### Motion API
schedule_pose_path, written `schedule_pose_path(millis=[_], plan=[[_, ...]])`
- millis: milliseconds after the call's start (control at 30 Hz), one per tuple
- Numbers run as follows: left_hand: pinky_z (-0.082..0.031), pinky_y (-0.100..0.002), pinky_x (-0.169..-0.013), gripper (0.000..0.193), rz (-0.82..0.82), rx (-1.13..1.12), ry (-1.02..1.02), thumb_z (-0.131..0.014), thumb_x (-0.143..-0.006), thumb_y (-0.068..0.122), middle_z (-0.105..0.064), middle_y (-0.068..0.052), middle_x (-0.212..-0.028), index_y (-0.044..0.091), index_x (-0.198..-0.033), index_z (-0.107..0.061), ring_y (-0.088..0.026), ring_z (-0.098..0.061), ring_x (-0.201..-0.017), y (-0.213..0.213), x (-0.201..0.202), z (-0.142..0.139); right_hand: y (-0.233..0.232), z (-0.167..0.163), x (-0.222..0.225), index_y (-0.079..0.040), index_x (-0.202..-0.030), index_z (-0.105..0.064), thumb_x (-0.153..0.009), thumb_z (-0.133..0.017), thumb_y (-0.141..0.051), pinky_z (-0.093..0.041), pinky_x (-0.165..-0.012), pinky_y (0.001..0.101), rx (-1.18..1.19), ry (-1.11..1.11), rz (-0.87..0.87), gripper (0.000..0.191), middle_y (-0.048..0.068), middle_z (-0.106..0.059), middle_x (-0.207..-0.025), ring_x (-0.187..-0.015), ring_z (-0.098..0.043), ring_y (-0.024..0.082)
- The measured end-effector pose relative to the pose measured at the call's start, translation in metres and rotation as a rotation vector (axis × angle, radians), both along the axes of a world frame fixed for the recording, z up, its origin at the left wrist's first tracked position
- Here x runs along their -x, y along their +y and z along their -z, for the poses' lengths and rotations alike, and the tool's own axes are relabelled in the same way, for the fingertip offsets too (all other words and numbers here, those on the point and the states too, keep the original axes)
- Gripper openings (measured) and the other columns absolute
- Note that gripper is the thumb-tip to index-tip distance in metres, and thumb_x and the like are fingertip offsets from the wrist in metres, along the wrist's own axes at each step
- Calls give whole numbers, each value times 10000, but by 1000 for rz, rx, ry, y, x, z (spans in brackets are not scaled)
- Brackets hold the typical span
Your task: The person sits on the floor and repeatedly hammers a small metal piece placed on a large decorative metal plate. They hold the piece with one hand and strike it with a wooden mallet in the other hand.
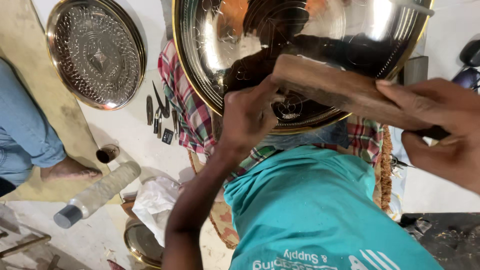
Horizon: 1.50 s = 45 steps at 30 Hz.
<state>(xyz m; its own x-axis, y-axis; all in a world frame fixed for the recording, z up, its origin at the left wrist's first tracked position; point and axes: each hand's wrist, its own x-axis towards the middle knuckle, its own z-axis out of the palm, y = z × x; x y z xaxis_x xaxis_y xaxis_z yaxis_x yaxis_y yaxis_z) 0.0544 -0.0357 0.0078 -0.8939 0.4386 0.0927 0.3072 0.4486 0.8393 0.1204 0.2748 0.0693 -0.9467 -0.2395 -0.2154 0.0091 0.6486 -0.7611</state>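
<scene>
A large shiny brass tray [200, 60] with engraved patterns rests on my lap over a checked cloth [185, 107]. My left hand [247, 117] is closed and pressed against the tray's near rim, seemingly pinching a small tool that I cannot make out. My right hand [440, 132] grips a long wooden block [340, 90] by its right end. The block stretches left over the tray, its far end just above my left hand.
A second engraved round tray [95, 52] lies on the floor at upper left. Several small chisels [160, 117] lie beside the cloth. A bottle [95, 195], a small cup [107, 153] and crumpled white paper [155, 202] sit lower left. Another person's leg and bare foot [70, 170] are at far left.
</scene>
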Motion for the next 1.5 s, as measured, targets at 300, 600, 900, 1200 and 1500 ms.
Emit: schedule_pose_path(millis=[300, 600, 900, 1200, 1500], plan=[[-627, -268, -715, 432, -473, 27, 197, -501, -876, -158, -767, -101, -1000, 55, -1218, -657, -188, -798, -788, 34, -32, 8, -1, -11, 45, -195, -1548, -488, -769, -619, 118, -601, -698, 322, -181, 5, -198, 849, 166, -661, -1118, -842, -707, 228], [-577, -274, -648, 305, -702, -42, 110, -592, -876, -162, -748, -124, -945, -15, -1138, -641, -168, -762, -773, 53, -46, 8, -27, -43, 81, -260, -1503, -542, -649, -685, 52, -576, -646, 329, -515, 181, -510, 921, 127, -684, -1049, -740, -707, 205], [-613, -276, -727, 273, -695, -9, 189, -613, -919, -125, -752, -111, -951, -36, -1177, -605, -184, -775, -852, 49, -46, 12, -27, -46, 82, -243, -1512, -524, -640, -689, 25, -571, -639, 324, -528, 208, -526, 927, 134, -686, -1092, -738, -707, 201], [-609, -288, -747, 396, -584, 18, 135, -565, -820, -152, -740, -104, -949, 0, -1174, -658, -201, -771, -840, 43, -42, 10, -11, -23, 70, -212, -1518, -525, -693, -668, 91, -578, -678, 339, -358, 153, -431, 891, 163, -685, -1046, -774, -721, 224], [-632, -316, -758, 436, -315, 2, 70, -560, -824, -123, -746, -108, -1006, 41, -1218, -649, -228, -791, -857, 24, -29, 4, 16, -5, 39, -223, -1556, -470, -712, -627, 144, -623, -657, 322, -302, -160, -236, 933, 179, -660, -1229, -835, -738, 245]])
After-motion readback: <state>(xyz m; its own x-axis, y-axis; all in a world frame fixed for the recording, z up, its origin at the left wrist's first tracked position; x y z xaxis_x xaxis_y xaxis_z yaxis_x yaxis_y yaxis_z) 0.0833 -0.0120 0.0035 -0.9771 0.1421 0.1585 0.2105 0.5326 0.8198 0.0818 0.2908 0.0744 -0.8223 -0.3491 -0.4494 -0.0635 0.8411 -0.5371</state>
